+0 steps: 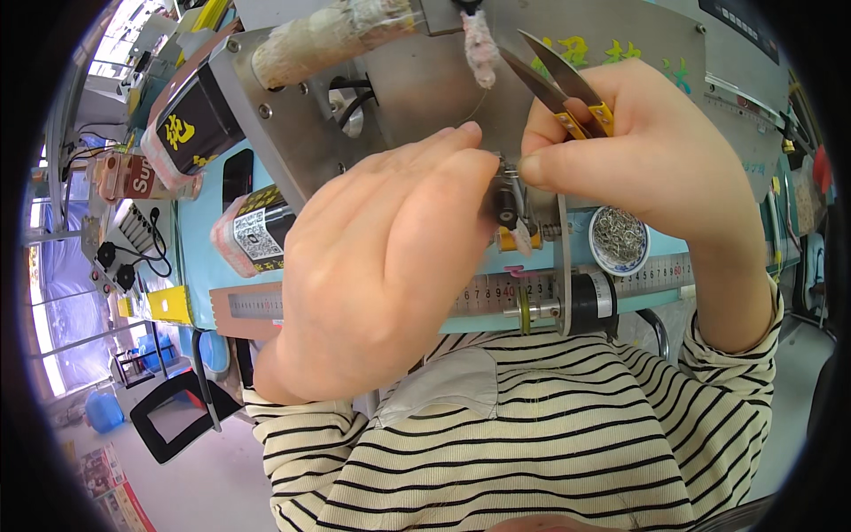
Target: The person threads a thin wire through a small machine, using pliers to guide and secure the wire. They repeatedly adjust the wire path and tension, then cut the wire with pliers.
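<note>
My right hand (651, 155) grips a pair of scissors (567, 97) with yellow handles, the two blades spread and pointing up and left. Its thumb and forefinger also reach a small metal mechanism (509, 202) on the machine. From the other side my left hand (381, 248) meets the same spot, its fingers together and its back toward me. What its fingertips pinch is hidden behind the hand. Above them a fuzzy pinkish-white wrapped piece (480, 53) hangs down, and a thin thread (479, 111) shows near its end.
A bowl (595, 255) of small metal pieces stands right of the mechanism. A steel ruler (656, 273) and a black motor-like cylinder (591, 303) lie along the near edge. The machine's metal plate (275, 146) rises at left, with a cloth-wrapped roller (337, 40) above and boxes (191, 124) beyond.
</note>
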### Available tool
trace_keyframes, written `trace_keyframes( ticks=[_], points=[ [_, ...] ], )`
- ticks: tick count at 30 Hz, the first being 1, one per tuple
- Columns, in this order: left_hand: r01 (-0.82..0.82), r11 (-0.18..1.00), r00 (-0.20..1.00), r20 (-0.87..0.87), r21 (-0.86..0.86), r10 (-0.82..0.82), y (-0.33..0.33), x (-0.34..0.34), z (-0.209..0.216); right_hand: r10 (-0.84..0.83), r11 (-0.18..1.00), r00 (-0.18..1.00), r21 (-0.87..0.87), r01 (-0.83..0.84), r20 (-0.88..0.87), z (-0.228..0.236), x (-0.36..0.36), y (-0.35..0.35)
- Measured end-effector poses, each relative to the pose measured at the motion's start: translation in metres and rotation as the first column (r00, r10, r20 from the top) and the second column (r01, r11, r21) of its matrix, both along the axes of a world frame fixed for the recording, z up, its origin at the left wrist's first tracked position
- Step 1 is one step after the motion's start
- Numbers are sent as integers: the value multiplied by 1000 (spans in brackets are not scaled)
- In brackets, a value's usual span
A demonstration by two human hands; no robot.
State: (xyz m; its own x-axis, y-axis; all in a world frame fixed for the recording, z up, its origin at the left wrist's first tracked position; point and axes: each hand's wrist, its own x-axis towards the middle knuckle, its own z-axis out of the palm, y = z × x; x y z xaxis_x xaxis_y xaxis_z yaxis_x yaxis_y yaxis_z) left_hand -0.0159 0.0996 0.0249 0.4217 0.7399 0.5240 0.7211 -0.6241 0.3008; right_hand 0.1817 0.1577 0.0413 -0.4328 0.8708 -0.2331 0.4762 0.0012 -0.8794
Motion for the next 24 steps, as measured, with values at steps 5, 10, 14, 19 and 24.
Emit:
trace_keyframes(
  ticks=[5,10,14,19,24],
  points=[
    [10,999,1000,16,34,-10,1,0,-3,-66,989,995,-140,55,-79,-4,1,-3],
    [16,1000,1000,-2,-18,-16,-2,1,1,-95,980,988,-186,72,-119,-1,-4,-5],
    [104,992,994,28,-68,-102,-2,-2,2,-101,972,991,-221,80,-83,8,-6,-7],
    [165,982,986,44,-94,-162,-3,-4,4,-71,974,996,-218,56,-62,14,-9,-4],
    [150,985,988,37,-82,-147,-4,-1,3,-98,980,995,-175,90,-35,15,-12,-5]
  ],
)
